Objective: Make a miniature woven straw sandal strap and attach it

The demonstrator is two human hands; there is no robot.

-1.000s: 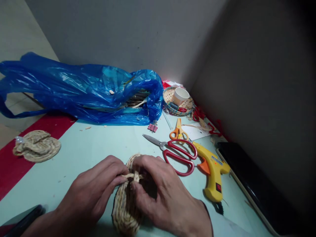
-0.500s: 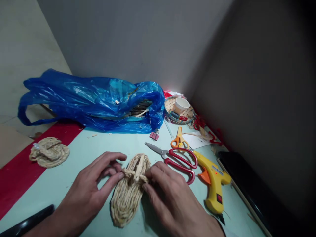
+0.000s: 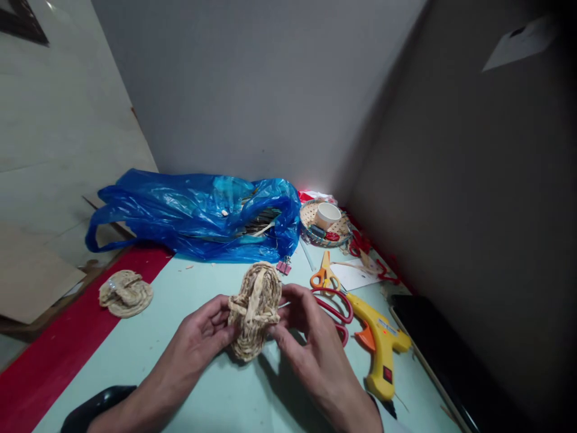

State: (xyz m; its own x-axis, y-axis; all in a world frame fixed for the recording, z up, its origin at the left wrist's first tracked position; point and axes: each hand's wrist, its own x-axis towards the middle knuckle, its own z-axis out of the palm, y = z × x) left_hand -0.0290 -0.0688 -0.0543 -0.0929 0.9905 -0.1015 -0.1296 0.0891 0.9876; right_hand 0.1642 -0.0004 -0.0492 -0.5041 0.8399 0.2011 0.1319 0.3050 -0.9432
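From afar I am seeing a straw-beige woven piece (image 3: 255, 310) with coiled brown-streaked rows, a bag (image 3: 193, 213) shining deep blue, dark red scissor handles (image 3: 350, 308), a yellow glue gun (image 3: 383, 346) with orange trigger (image 3: 366, 337), a pale mint tabletop (image 3: 225, 403), a crimson band (image 3: 67, 355)

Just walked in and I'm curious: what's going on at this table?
Someone holds a woven sandal-shaped piece between the left hand and right hand over the table. A second woven piece lies to the left. A yellow glue gun rests to the right, and a blue plastic bag lies beyond.
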